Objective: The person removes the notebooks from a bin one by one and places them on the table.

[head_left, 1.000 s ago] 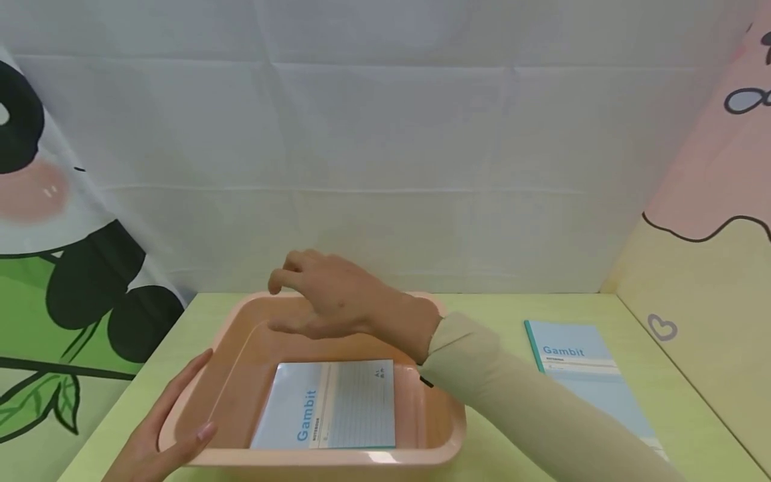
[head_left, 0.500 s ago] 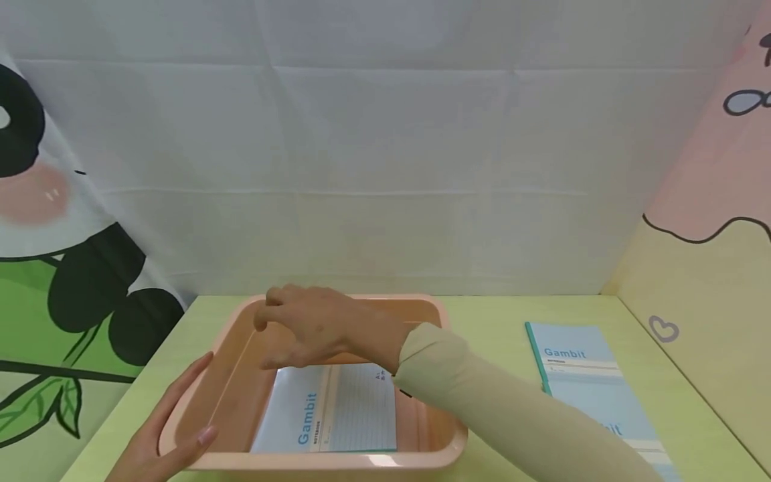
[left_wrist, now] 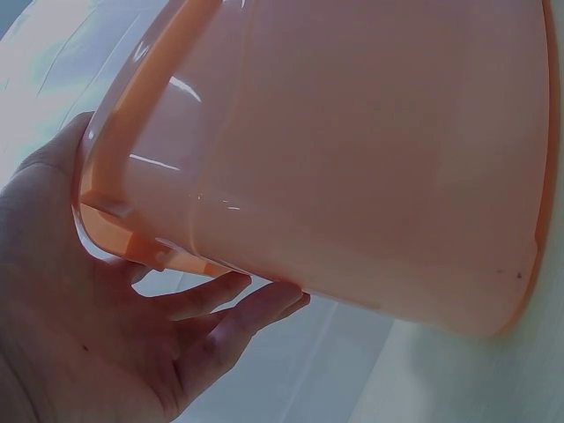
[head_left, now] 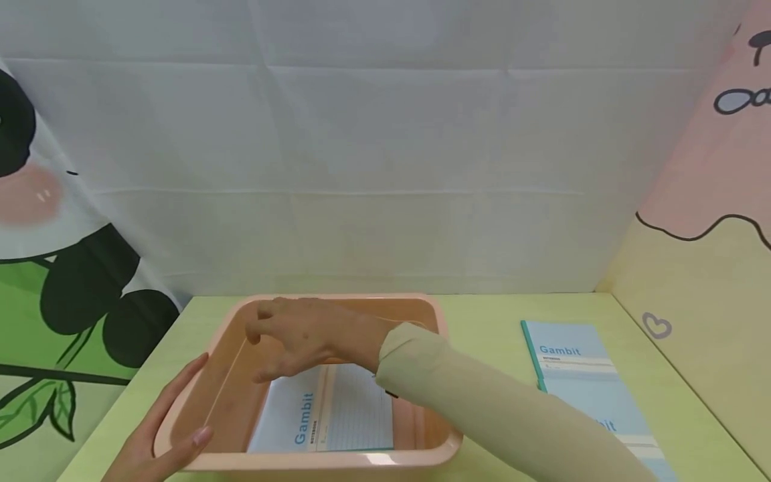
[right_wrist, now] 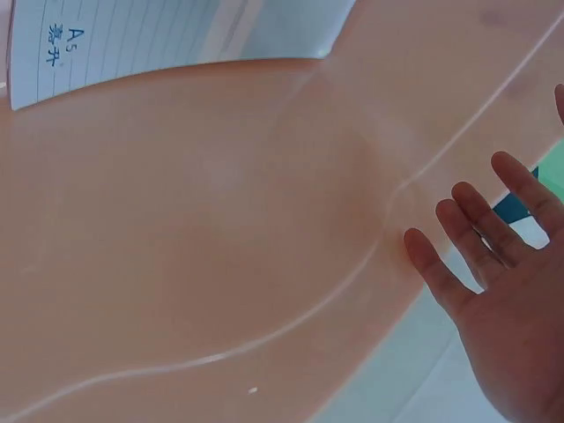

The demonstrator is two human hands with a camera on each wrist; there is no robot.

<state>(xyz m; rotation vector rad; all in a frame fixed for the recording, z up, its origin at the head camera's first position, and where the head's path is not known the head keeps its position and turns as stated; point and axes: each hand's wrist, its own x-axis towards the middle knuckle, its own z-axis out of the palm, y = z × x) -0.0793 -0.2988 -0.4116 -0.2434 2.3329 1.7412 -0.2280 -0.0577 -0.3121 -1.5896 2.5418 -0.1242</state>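
Observation:
A pink plastic basin (head_left: 301, 460) stands on the table, with a pale blue Gambit notebook (head_left: 355, 415) lying flat inside it. My left hand (head_left: 153, 428) grips the basin's near left corner, thumb by the front rim and fingers along the outside wall. The left wrist view shows these fingers against the smooth outer wall (left_wrist: 352, 176). Over the basin's left half hovers my right hand (head_left: 301, 338), fingers spread and slightly bent, holding nothing. It covers the notebook's far left part in the head view. From the right wrist, the notebook's lined cover (right_wrist: 132, 44) shows beyond the fingers.
Two more blue Gambit notebooks lie in a column on the right of the table, the far notebook (head_left: 569, 361) and the near notebook (head_left: 638, 428), partly behind my right sleeve (head_left: 482, 395). A white cloth wall (head_left: 385, 167) rises behind the yellow-green table (head_left: 482, 314).
My right hand has moved down and slightly left, from above the basin's far rim to lower over its inside. The left hand keeps its hold on the corner.

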